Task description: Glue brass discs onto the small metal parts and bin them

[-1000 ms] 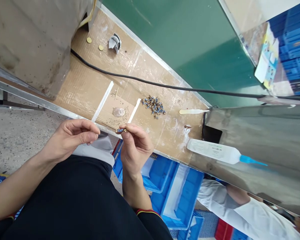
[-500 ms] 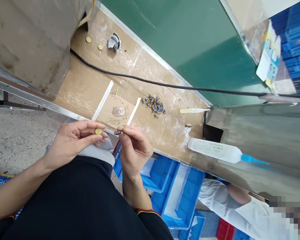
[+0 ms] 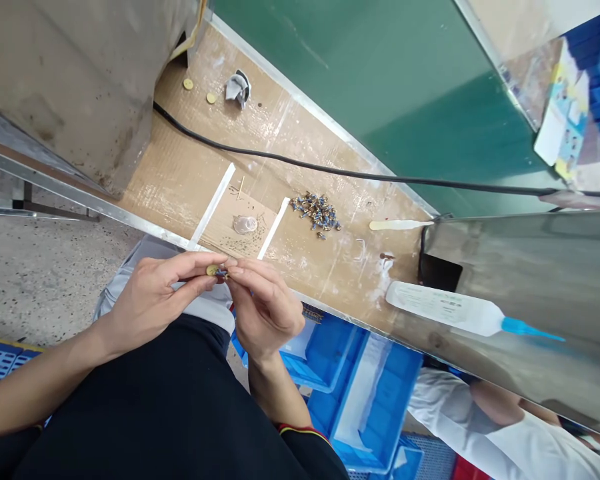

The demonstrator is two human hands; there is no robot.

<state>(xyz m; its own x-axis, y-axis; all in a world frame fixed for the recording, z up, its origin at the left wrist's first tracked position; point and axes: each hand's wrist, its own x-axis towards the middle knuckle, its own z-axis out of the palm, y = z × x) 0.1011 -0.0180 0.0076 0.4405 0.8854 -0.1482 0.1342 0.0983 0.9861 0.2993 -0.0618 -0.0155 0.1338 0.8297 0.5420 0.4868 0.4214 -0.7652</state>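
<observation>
Between the thumb and fingers of my left hand [image 3: 155, 293] is a small round yellow disc [image 3: 211, 270]. My right hand [image 3: 267, 303] pinches a tiny blue-and-brass part [image 3: 222, 273], which meets the disc's right side; fingers partly hide the contact. Both hands are held at the bench's near edge. Past them, a pile of similar blue-and-brass parts [image 3: 319, 212] lies on the cardboard bench top [image 3: 260, 140]. A small clear dish [image 3: 245, 225] sits among scattered tiny dark bits, between two white tape strips.
A black cable [image 3: 290, 160] crosses the bench. To the right lie a pale spatula-like stick [image 3: 400, 225] and a white bottle with a blue nozzle [image 3: 445, 308]. Blue bins [image 3: 375, 400] stand below the edge. Another person's arm [image 3: 495, 402] shows at lower right.
My hands have come together, bringing the blue-and-brass part against the yellow disc. The whole view has shifted slightly, so the bench appears a little further right.
</observation>
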